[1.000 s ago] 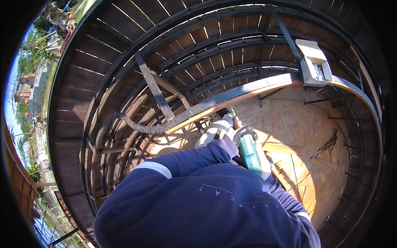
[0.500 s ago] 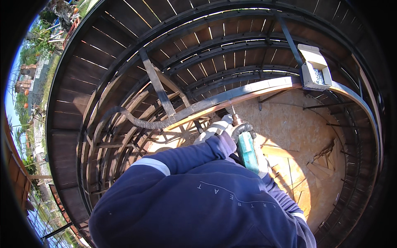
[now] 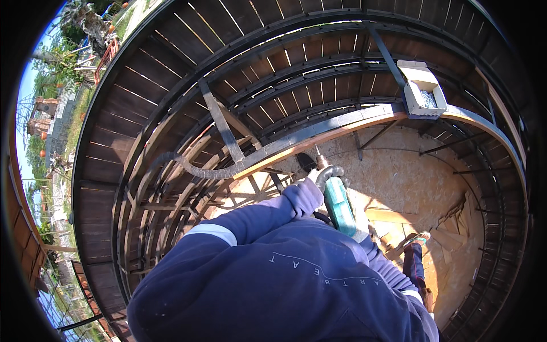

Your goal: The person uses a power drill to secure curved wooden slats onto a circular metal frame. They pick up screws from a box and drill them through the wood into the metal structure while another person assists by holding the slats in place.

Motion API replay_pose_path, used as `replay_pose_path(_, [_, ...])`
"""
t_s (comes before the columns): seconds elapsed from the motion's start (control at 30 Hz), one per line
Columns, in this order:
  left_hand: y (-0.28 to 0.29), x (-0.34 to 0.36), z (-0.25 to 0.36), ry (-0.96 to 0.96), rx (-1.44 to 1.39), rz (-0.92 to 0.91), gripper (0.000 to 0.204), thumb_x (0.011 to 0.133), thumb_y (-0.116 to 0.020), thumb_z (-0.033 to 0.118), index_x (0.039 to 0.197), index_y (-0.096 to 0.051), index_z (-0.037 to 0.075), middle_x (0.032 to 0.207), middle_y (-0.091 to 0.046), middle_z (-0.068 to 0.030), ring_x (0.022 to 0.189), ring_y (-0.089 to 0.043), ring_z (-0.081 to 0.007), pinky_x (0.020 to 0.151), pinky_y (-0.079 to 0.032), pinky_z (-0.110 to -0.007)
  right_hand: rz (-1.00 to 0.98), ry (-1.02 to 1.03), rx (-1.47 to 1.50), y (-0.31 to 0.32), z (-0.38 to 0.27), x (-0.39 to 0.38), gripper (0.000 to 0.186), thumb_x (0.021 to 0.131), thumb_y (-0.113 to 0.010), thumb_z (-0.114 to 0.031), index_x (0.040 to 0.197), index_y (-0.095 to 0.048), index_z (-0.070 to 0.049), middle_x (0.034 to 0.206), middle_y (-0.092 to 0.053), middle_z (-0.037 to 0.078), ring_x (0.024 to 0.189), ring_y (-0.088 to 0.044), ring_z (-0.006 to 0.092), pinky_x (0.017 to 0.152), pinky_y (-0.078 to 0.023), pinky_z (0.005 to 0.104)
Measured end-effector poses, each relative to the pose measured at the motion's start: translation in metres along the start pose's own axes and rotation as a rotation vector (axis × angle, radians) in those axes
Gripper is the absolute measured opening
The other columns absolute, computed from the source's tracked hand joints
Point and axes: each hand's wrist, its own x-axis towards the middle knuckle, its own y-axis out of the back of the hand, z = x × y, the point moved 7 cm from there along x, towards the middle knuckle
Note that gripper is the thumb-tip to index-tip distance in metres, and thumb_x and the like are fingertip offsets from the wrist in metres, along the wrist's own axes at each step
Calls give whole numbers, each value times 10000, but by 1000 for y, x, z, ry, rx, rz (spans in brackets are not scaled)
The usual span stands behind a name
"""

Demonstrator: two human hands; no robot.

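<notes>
A teal power drill (image 3: 340, 210) is held in front of my chest, its bit (image 3: 319, 151) pointing away toward the curved rail. Wrapped round its rear body is my gloved right hand (image 3: 360, 227), partly hidden by the drill and sleeve. My left hand (image 3: 314, 176) is closed against the front of the drill, beside its black collar (image 3: 330, 172); most of its fingers are hidden. The bit tip stands apart from the curved rail (image 3: 307, 139), which has dark segmented facing on top and a bare wood strip along its near edge.
An opened white box (image 3: 424, 97) of small metal pieces, perhaps screws, sits on the rail at right. Dark slatted walls (image 3: 131, 108) curve all round. Wood offcuts (image 3: 450, 233) lie on the floor. Another person's sandalled foot (image 3: 419, 237) and leg show at lower right.
My left hand has drawn in from beside the bit to the drill's front. Another person's leg and foot have come into view at lower right. The view has shifted slightly.
</notes>
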Motion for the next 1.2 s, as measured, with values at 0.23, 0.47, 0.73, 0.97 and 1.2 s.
replay_pose_path(0.23, [22, 3, -14, 137, -65, 68, 222, 965, -656, 277, 1031, -660, 65, 930, -731, -125, 835, -712, -266, 793, -587, -430, -21, -84, 73, -3, -2, 0, 442, 1055, -545, -305, 1376, -548, -2, 1234, -669, 129, 1074, -671, 215, 930, -538, 322])
replay_pose_path(0.47, [-12, -12, -1, 51, 160, 77, 235, 956, -664, 251, 1048, -616, 40, 931, -713, -120, 834, -692, -222, 801, -576, -375, 65, -110, 125, 11, 0, 7, 454, 1054, -544, -309, 1391, -533, -5, 1263, -656, 144, 1104, -664, 237, 963, -534, 349])
replay_pose_path(0.73, [-20, -19, 9, 103, 190, 182, 242, 911, -699, 183, 1063, -582, 34, 926, -697, -129, 846, -697, -251, 812, -583, -411, -145, -231, 314, -41, -8, -10, 470, 1067, -498, -318, 1417, -498, -4, 1338, -611, 171, 1178, -631, 257, 1012, -523, 375])
replay_pose_path(0.97, [-16, -15, 6, 135, 129, 139, 222, 909, -696, 176, 1050, -618, 23, 928, -709, -137, 859, -701, -247, 825, -582, -410, -137, -288, 346, -47, -6, -7, 464, 1073, -480, -318, 1416, -497, -5, 1338, -610, 175, 1191, -624, 272, 1004, -531, 383])
replay_pose_path(1.2, [-25, -17, 13, 116, 245, 111, 278, 945, -686, 293, 1057, -617, 48, 953, -717, -136, 836, -692, -229, 790, -579, -386, -162, -191, 286, -37, -7, -6, 475, 1064, -499, -323, 1417, -495, -4, 1342, -613, 169, 1183, -633, 264, 1007, -531, 379])
